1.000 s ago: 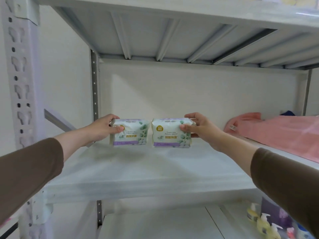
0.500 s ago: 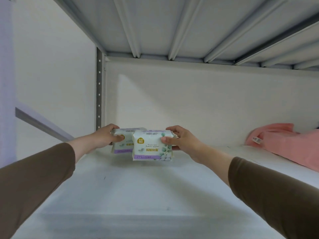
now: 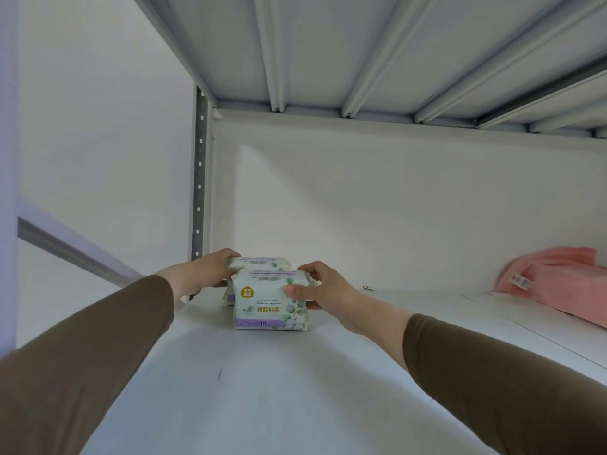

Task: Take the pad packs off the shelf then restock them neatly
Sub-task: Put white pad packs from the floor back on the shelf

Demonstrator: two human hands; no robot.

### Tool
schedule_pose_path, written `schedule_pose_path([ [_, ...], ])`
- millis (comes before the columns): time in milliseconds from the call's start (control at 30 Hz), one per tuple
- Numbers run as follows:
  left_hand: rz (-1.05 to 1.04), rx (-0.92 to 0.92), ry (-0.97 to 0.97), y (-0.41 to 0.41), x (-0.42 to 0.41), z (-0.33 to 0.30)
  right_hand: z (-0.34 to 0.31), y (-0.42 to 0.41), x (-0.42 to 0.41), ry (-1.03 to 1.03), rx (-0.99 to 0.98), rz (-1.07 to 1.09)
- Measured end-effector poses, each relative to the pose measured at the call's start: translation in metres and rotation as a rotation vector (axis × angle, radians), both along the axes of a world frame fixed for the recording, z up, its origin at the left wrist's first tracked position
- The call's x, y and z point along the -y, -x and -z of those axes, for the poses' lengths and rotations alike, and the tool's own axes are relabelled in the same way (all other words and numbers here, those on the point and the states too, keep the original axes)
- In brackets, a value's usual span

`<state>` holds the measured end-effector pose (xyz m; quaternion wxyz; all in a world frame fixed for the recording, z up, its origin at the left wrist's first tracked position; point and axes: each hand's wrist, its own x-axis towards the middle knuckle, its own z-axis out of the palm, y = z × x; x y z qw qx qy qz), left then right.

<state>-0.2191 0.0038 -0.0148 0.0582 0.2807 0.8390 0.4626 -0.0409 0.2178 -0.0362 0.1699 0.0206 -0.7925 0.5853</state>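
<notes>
Two white pad packs with green leaf print and a purple band are at the back left of the white shelf (image 3: 295, 389). The front pack (image 3: 266, 307) stands upright on the shelf, and my right hand (image 3: 320, 287) grips its right end, thumb on the front face. The rear pack (image 3: 262, 263) sits right behind it, mostly hidden. My left hand (image 3: 210, 269) holds that rear pack at its left end, close to the shelf's back corner post.
A folded pink towel (image 3: 565, 280) with a white tag lies at the right of the same shelf. A perforated grey upright (image 3: 198, 192) stands at the back left corner. The ribbed underside of the upper shelf (image 3: 361, 54) is overhead.
Both hands carried the packs deeper into the shelf toward the left back corner. The right pack went from beside the left pack to in front of it, and now stands on the shelf.
</notes>
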Motion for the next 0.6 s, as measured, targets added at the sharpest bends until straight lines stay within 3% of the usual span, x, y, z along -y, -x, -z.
schedule_pose_path([
  [233,0.043,0.025,0.013,0.025,-0.006,-0.003,0.004,0.041,0.014,0.057,-0.017,0.013],
  [400,0.121,0.181,-0.026,0.039,-0.007,-0.007,0.005,0.062,0.013,0.059,-0.028,0.022],
  [600,0.152,0.385,-0.212,0.054,-0.011,-0.006,0.006,0.070,0.009,0.047,-0.040,0.053],
])
